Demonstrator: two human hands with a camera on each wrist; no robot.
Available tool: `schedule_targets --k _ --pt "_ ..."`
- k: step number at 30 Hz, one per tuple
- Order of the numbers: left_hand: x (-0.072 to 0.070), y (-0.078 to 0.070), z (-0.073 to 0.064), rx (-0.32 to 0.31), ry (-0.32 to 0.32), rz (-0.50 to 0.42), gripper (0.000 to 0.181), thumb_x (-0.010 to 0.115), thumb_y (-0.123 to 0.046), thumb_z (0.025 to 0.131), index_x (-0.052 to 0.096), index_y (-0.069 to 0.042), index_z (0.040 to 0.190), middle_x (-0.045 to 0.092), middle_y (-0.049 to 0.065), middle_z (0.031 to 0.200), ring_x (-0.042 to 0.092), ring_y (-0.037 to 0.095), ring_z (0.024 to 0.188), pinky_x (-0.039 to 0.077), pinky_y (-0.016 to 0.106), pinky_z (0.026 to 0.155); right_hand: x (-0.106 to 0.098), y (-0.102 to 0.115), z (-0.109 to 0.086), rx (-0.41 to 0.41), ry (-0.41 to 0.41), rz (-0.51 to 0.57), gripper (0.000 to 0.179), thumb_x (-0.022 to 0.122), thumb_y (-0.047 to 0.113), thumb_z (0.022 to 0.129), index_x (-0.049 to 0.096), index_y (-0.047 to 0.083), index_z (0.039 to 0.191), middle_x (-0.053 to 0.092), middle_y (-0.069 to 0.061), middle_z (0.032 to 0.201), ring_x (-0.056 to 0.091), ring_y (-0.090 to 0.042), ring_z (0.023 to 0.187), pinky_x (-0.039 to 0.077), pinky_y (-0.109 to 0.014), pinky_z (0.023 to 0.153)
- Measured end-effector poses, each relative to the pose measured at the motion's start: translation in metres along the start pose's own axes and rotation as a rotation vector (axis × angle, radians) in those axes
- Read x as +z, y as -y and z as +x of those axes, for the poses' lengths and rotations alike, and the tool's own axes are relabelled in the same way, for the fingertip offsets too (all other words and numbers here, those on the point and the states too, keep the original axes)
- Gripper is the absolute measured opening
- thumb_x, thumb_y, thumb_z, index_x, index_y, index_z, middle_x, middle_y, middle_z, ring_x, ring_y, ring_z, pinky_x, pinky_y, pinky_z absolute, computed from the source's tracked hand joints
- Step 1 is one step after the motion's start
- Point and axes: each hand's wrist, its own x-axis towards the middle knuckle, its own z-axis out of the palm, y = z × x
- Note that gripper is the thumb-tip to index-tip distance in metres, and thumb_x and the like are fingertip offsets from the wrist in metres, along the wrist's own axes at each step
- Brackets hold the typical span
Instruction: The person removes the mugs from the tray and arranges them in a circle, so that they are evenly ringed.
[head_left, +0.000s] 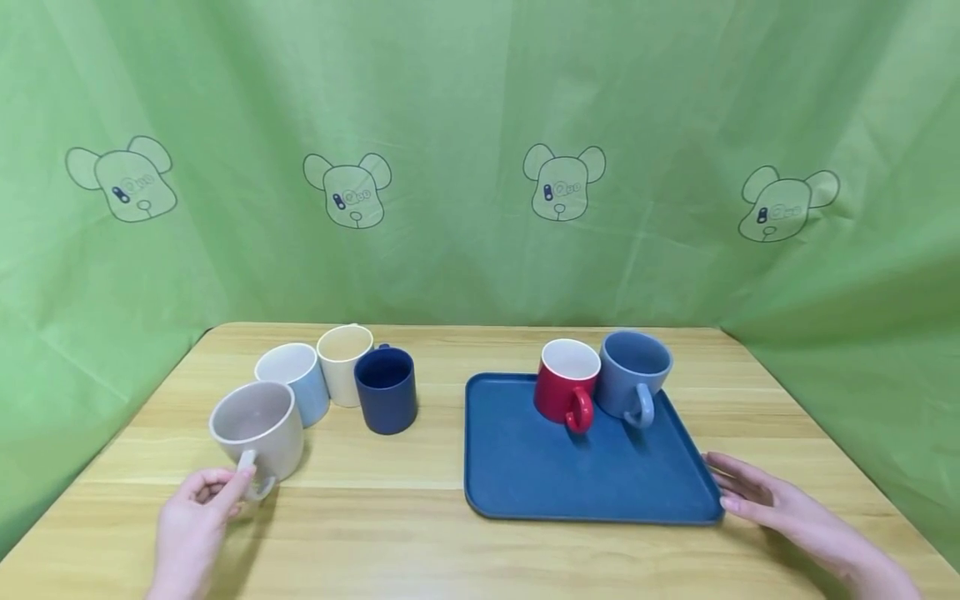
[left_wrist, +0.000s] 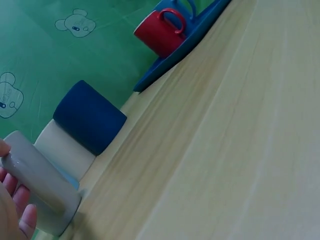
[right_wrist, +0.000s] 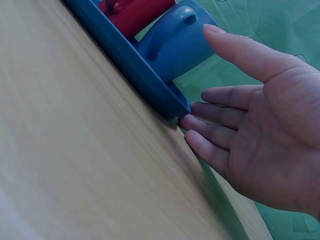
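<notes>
By curled fingers of the left hand point(head_left: 193, 521), the grey mug point(head_left: 282, 446) is held at its handle point(head_left: 247, 457), at the left of the desk point(head_left: 360, 537); by loosely straight fingers of the right hand point(head_left: 787, 504), the tray point(head_left: 555, 483) is touched. Pick-up seems in hand; a level carry to the tray's front is called for next.

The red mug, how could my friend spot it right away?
On the wooden table, find the dark blue tray. Near its far edge stands a grey-blue mug, with the red mug on its left. It's the only red one, white inside.
</notes>
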Motion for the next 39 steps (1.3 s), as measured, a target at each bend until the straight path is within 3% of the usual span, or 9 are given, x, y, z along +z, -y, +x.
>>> schedule_targets --k 6,12,16,22,27,31,36,39 --pt "-0.001 -0.006 0.000 -0.007 -0.023 0.002 0.014 0.069 -0.016 0.084 0.059 -0.013 0.075 0.059 -0.011 0.067 0.054 0.002 0.064 0.046 0.016 0.059 -0.001 0.002 0.001 0.034 0.006 0.001 0.058 0.041 0.009 0.099 0.009 -0.009 0.144 0.038 0.034 0.126 0.038 0.014 0.113 0.035 -0.012 0.087" --pt "0.004 -0.020 -0.006 0.081 -0.122 -0.046 0.012 0.069 -0.008 0.083 0.057 -0.011 0.084 0.058 -0.010 0.070 0.053 0.002 0.065 0.044 0.011 0.059 -0.001 0.003 0.000 0.022 0.004 0.002 0.057 0.041 0.008 0.098 0.010 -0.010 0.143 0.039 0.033 0.127 0.037 0.015 0.113 0.035 -0.012 0.087" --pt "0.008 -0.038 -0.013 0.131 -0.100 -0.120 0.014 0.069 -0.007 0.083 0.059 -0.011 0.091 0.061 -0.010 0.078 0.055 0.002 0.073 0.044 0.010 0.064 0.000 0.003 0.000 0.019 0.005 0.006 0.058 0.041 0.008 0.098 0.010 -0.010 0.143 0.039 0.033 0.127 0.038 0.014 0.114 0.035 -0.012 0.087" --pt "0.033 -0.058 -0.018 0.225 0.029 -0.247 0.015 0.066 0.003 0.083 0.064 -0.011 0.090 0.065 -0.006 0.082 0.058 0.005 0.077 0.045 0.012 0.071 0.000 0.004 0.001 0.018 -0.015 -0.005 0.058 0.042 0.009 0.098 0.011 -0.010 0.143 0.040 0.033 0.126 0.038 0.014 0.113 0.034 -0.012 0.087" --pt "0.067 -0.071 -0.025 0.283 0.179 -0.192 0.019 0.065 0.004 0.082 0.061 -0.010 0.094 0.064 -0.008 0.085 0.058 0.006 0.081 0.046 0.015 0.076 0.000 0.004 -0.001 0.009 -0.014 0.001 0.057 0.042 0.008 0.098 0.011 -0.010 0.143 0.040 0.033 0.127 0.038 0.014 0.114 0.034 -0.012 0.087" --pt "0.096 -0.075 -0.030 0.262 0.283 -0.152 0.020 0.065 0.002 0.082 0.059 -0.001 0.100 0.064 -0.006 0.087 0.059 0.007 0.082 0.047 0.019 0.078 0.001 0.005 -0.001 0.018 -0.008 0.010 0.057 0.042 0.009 0.098 0.011 -0.010 0.143 0.039 0.033 0.127 0.038 0.014 0.114 0.034 -0.012 0.088" --pt "0.132 -0.074 -0.032 0.183 0.420 -0.185 0.026 0.064 -0.001 0.083 0.057 0.008 0.106 0.065 0.002 0.091 0.060 0.008 0.082 0.047 0.023 0.074 0.002 0.005 -0.001 0.031 -0.007 0.002 0.057 0.042 0.010 0.098 0.012 -0.008 0.144 0.039 0.030 0.127 0.038 0.014 0.114 0.034 -0.012 0.088" --pt "0.153 -0.073 -0.033 0.149 0.485 -0.198 0.027 0.065 -0.004 0.083 0.058 0.008 0.106 0.066 0.006 0.091 0.061 0.013 0.082 0.047 0.026 0.072 0.001 0.005 -0.002 0.031 -0.016 -0.008 0.057 0.042 0.009 0.098 0.013 -0.009 0.144 0.038 0.011 0.139 0.038 0.014 0.114 0.034 -0.012 0.088"
